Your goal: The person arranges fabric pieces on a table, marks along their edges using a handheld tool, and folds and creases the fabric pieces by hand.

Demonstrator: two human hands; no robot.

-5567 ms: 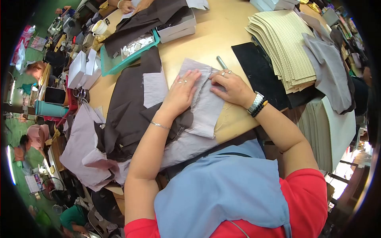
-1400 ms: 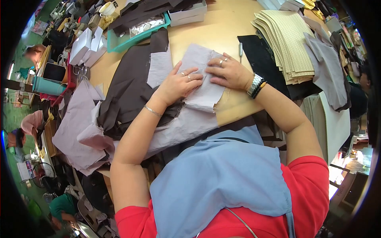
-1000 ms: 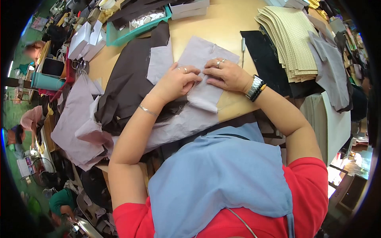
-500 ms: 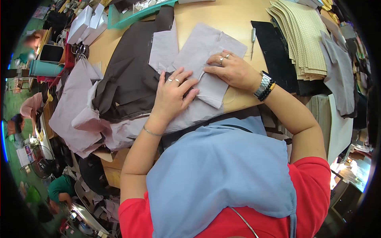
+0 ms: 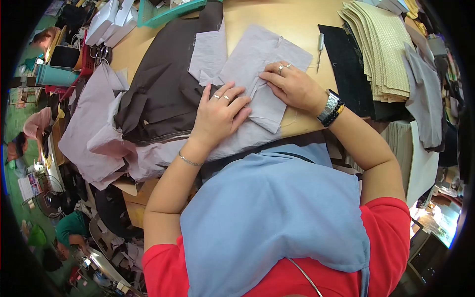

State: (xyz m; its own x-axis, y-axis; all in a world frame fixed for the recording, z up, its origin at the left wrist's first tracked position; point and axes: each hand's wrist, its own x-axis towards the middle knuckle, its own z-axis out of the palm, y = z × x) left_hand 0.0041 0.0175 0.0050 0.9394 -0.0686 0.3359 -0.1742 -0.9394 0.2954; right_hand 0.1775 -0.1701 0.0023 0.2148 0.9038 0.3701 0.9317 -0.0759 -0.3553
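Observation:
A pale lilac-grey fabric piece [image 5: 250, 47], with a folded strip along its lower right, lies on the table in front of me. My left hand [image 5: 221, 111] rests on its lower left part, fingers spread and palm down. My right hand [image 5: 293, 88] is on the right side of the same piece, fingers bent and drawn together with the thumb at the fold. Its fingertips are partly hidden. Dark brown fabric [image 5: 158, 84] spreads to the left of my left hand, with a smaller pale flap [image 5: 208, 54] over it.
A thin awl-like tool [image 5: 320, 47] lies right of the fabric. Beyond it are black material [image 5: 346, 69] and stacked cream quilted sheets [image 5: 378, 49]. A teal tray [image 5: 166, 15] and white boxes [image 5: 111, 24] stand at the back left. Another person [image 5: 71, 227] is at lower left.
My right hand has shifted slightly up and right, its fingers more curled along the fold. My left hand stays on the fabric almost unmoved. The camera view has tilted a little.

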